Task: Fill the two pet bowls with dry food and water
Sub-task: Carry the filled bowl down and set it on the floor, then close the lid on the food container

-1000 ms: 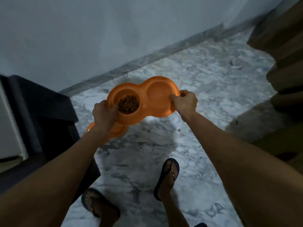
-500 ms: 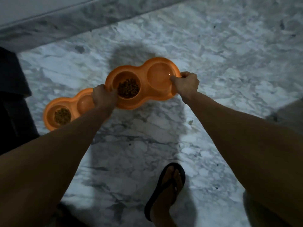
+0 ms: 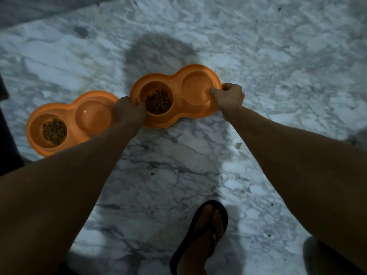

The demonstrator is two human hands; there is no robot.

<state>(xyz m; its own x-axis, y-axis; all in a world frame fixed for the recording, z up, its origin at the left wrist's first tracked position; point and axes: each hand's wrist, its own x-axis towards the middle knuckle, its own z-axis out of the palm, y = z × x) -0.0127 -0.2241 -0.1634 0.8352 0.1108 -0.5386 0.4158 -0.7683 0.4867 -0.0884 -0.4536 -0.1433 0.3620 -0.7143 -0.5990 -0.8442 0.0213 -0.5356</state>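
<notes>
An orange double pet bowl (image 3: 178, 114) is low over the marble floor, gripped at both ends. My left hand (image 3: 129, 112) grips its left rim, next to the well holding brown dry food (image 3: 158, 102). My right hand (image 3: 228, 96) grips the right rim, beside the well that holds clear water (image 3: 196, 86). A second orange double bowl (image 3: 71, 108) rests on the floor to the left, with dry food (image 3: 54, 131) in its left well and a shiny right well (image 3: 93, 116); I cannot tell how much water is in it.
The grey-veined marble floor (image 3: 278, 56) spreads all around. A dark object (image 3: 6, 147) borders the far left edge. My foot in a black flip-flop (image 3: 200, 239) stands near the bottom centre. A few small crumbs lie on the floor.
The view tilted down and the held bowl moved lower toward the floor. The second bowl on the left came fully into sight. Both hands keep their grip.
</notes>
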